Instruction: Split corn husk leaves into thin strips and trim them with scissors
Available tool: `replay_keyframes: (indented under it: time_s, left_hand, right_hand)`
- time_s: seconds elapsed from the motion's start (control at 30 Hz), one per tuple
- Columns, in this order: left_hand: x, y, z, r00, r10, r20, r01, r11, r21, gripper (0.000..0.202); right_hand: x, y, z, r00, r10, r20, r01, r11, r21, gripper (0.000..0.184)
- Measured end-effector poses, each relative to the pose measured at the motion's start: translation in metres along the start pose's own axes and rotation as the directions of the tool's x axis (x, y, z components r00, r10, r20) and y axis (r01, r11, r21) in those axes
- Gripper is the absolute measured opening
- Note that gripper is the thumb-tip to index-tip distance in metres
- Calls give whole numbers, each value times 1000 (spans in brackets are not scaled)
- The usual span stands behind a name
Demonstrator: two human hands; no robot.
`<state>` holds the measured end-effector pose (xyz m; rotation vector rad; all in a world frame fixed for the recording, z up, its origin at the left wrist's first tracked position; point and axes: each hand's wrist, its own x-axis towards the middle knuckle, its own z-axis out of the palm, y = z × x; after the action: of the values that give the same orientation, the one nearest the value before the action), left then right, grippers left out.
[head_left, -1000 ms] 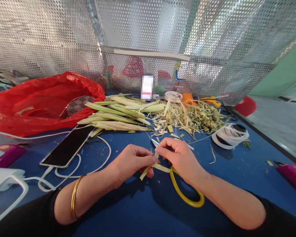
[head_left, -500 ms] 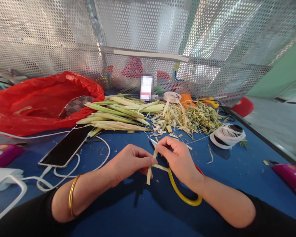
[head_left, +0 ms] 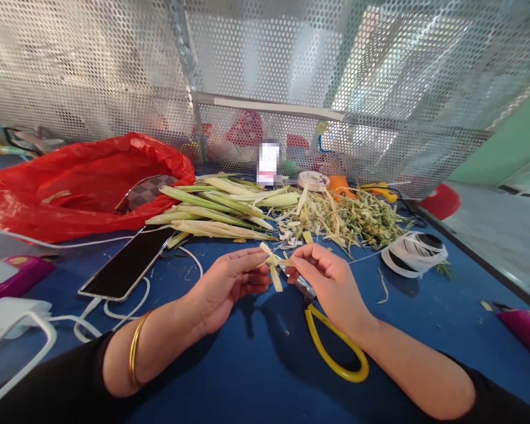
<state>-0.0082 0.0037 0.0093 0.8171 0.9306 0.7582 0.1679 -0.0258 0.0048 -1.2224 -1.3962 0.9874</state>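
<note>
Knotted pale strip (head_left: 274, 261) lay at centre, between my hands. My left hand (head_left: 225, 282) had its thumb and fingertip closed on the strip's near side, lower fingers loosely curled apart; my right hand (head_left: 329, 281) pinched its other end, thumb to forefinger nearly together. From the strip: scissors (head_left: 311, 315) at 5 o'clock, partly under my right hand; husk leaves (head_left: 221, 206) at 11; thread spool (head_left: 411, 256) at 3.

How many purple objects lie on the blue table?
2: one purple object at the picture's left edge, another purple object at its right edge, both cut off. More may be hidden behind the red bag.
</note>
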Motion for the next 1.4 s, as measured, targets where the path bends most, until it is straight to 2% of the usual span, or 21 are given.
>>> replay_keyframes:
  time_s: [0.1, 0.23, 0.3, 0.43, 0.57, 0.8, 0.97, 1.13, 1.27, 1.33, 1.4]
  left_hand:
    - [0, 0, -1, 1000, 3, 30, -5, 997, 80, 29]
    - [-2, -2, 1, 999, 33, 34, -40, 969, 242, 27]
    - [-3, -4, 3, 999, 30, 38, -40, 961, 274, 25]
    - [-5, -7, 8, 995, -43, 92, 11, 945, 328, 25]
    - [-6, -13, 12, 985, -81, 149, 23, 935, 353, 33]
    - [-7, -17, 14, 970, -162, 179, 90, 931, 354, 31]
    - [-8, -17, 12, 975, -89, 204, -10, 899, 438, 27]
    - [-12, -18, 11, 971, 15, 238, -160, 784, 599, 29]
    - [-14, -20, 11, 959, 102, 265, -257, 707, 659, 31]
    - [-13, -19, 11, 965, 112, 237, -241, 731, 638, 30]
    - [-10, -18, 11, 982, 100, 158, -173, 807, 564, 27]
  right_hand:
    - [-1, 0, 0, 998, -44, 48, 46, 998, -31, 14]
    - [-1, -1, -3, 995, -79, 68, 89, 984, -157, 18]
    - [0, -2, -3, 996, -35, 83, 50, 981, -186, 17]
    - [0, -2, 2, 980, 116, 161, -106, 992, -73, 12]
    - [-2, 0, 7, 980, 157, 120, -156, 988, -18, 14]
    - [-6, 1, 11, 997, 69, 41, -64, 992, -110, 17]
    - [-7, 2, 12, 999, 45, -3, -45, 991, -125, 16]
    - [-8, 4, 13, 999, 7, -46, -14, 988, -156, 16]
    - [-6, 6, 13, 998, -16, -66, 6, 989, -149, 15]
    - [-3, 6, 10, 999, 0, -46, -6, 990, -140, 15]
    - [1, 5, 4, 1000, 27, -5, -27, 990, -136, 15]
